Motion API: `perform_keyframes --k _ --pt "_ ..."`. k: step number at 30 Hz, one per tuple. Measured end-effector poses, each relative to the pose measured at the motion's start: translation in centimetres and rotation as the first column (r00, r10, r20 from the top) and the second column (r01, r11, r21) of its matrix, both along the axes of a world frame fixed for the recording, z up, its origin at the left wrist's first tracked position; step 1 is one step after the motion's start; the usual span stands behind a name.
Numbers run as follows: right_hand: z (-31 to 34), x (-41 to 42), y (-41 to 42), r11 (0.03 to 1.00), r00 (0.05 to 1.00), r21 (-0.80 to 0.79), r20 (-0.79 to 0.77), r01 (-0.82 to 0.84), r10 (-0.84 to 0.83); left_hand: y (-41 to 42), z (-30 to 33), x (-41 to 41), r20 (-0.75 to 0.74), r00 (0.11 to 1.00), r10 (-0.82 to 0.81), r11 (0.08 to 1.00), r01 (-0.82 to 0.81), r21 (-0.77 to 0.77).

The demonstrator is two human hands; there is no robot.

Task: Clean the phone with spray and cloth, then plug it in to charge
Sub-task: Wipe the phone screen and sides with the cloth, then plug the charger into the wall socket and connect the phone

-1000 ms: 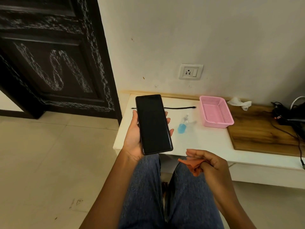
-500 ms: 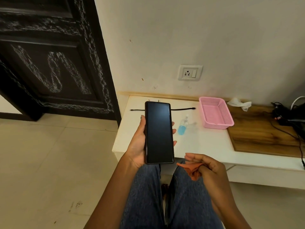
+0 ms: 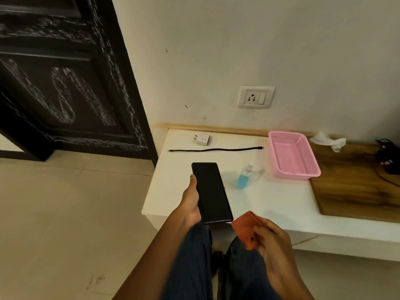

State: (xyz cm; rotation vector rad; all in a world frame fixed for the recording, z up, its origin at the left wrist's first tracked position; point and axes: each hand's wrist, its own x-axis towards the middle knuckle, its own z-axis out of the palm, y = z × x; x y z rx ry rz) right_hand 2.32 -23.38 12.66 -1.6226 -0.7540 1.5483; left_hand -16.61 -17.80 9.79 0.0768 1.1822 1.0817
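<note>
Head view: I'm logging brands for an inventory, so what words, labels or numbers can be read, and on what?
None can be read.
Charger adapter: a small dark mark, too blurred to read.
Door: chalk scribbles, no clear letters.
Phone, spray bottle, wall socket: no text visible.

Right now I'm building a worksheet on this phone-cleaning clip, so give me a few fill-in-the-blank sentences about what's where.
1. The left hand holds the ____, screen up.
2. The right hand pinches an orange ____.
3. The black cable lies stretched out between the spray bottle and the white ____.
4. The basket right of the spray bottle is coloured ____.

Missing words: phone; cloth; charger; pink
</note>
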Motion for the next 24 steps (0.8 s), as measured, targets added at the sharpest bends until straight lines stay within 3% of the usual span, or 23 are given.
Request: perform_keyframes --k 3,7,24 --pt "-1.7 -0.1 1.8 0.997 0.997 -0.046 0.03 0.067 -0.065 2.8 -1.8 0.1 -0.132 0.991 -0.028 0.995 0.015 -0.1" --pt "-3.9 0.5 3.4 0.995 0.996 -0.064 0.044 0.08 -0.077 5.7 -4.3 0.5 -0.19 0.98 -0.065 0.985 0.032 -0.17" --pt "-7.9 3.1 8.2 0.994 0.977 0.039 0.187 0.099 -0.104 9.7 -10.9 2.4 -0.431 0.882 -0.192 0.978 0.139 -0.153"
